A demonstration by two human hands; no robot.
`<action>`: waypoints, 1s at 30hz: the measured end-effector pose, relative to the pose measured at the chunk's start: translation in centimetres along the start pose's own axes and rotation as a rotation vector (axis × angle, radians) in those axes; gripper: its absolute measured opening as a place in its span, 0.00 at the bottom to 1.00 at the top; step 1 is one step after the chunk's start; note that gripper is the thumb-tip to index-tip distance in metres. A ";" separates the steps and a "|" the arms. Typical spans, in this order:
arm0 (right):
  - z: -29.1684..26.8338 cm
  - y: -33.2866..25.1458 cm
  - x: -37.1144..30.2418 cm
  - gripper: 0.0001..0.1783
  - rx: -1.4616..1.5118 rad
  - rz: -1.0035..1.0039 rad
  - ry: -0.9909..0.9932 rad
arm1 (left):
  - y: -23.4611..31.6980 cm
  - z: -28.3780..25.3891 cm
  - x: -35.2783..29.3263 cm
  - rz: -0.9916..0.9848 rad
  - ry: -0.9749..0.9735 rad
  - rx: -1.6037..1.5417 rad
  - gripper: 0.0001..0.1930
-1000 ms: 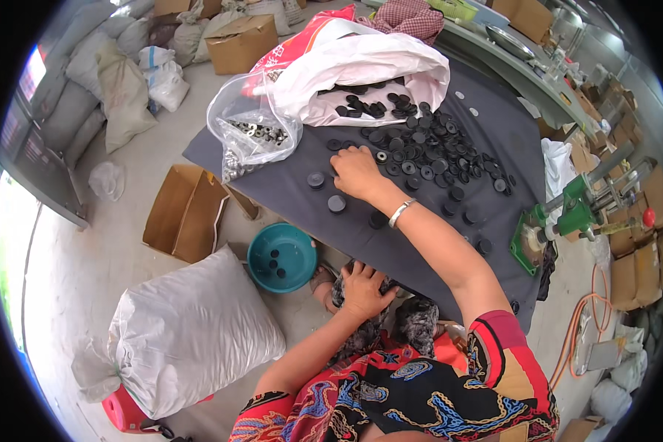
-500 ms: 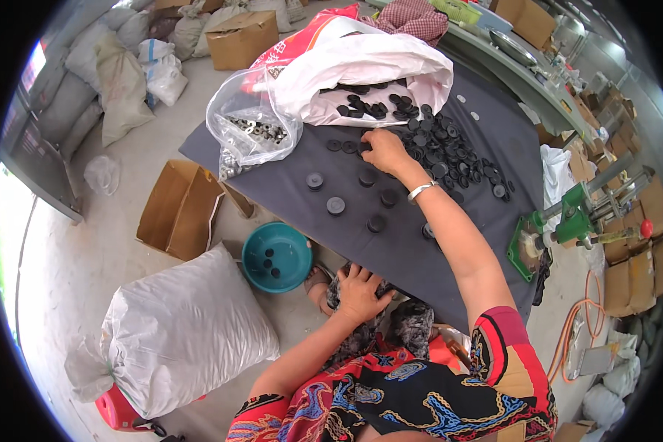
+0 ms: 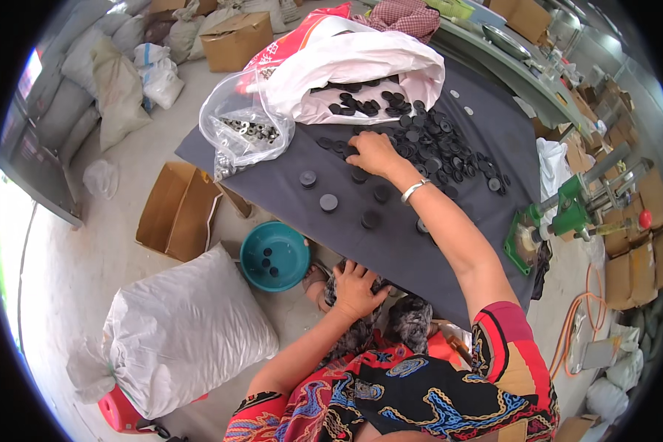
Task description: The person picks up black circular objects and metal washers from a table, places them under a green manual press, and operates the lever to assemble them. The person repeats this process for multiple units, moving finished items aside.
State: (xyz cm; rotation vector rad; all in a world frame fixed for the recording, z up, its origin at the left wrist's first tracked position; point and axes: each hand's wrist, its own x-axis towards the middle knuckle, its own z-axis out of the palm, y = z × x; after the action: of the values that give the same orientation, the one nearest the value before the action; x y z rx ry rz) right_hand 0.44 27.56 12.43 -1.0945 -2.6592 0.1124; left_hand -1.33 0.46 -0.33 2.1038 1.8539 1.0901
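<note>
On the dark table my right hand [image 3: 376,155] reaches to the left edge of a heap of black discs [image 3: 449,140]. Its fingers are curled down on a black disc [image 3: 348,150], partly hidden by the fingertips, at the end of a short row. Several short stacks stand nearer to me, among them a black stack [image 3: 370,219] and two with greyer tops, one grey-topped stack [image 3: 328,202] being in front. My left hand [image 3: 357,289] lies on my knee by the table edge, fingers spread, holding nothing.
A pink-white sack [image 3: 324,66] spills discs at the back, beside a clear bag [image 3: 247,136] of small metal parts. A green hand press [image 3: 560,214] stands at the right. On the floor are a teal basin [image 3: 276,256], an opened carton [image 3: 177,210] and a full white sack [image 3: 191,324].
My right hand has shifted slightly left along the row of discs. My left hand stays on my knee. The whole view has shifted a little.
</note>
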 end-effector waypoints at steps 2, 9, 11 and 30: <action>-1.0 0.9 -0.5 0.14 0.075 0.022 0.048 | 0.1 -0.1 0.0 0.003 0.006 0.009 0.26; -3.3 1.6 -5.1 0.16 -0.094 0.109 -0.206 | 0.0 0.3 0.0 0.010 0.011 0.010 0.26; -2.7 1.6 -5.7 0.18 -0.150 0.103 -0.176 | 0.1 0.2 -0.1 0.007 -0.001 0.010 0.26; -2.2 2.7 -6.5 0.19 0.014 0.136 -0.087 | 0.0 0.1 0.0 0.012 0.005 0.023 0.28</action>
State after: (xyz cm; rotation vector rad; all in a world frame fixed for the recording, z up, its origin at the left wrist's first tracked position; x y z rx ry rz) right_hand 7.31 24.84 12.74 -1.2939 -2.6530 0.2090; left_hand -1.24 0.47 -0.38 2.1291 1.8680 1.0825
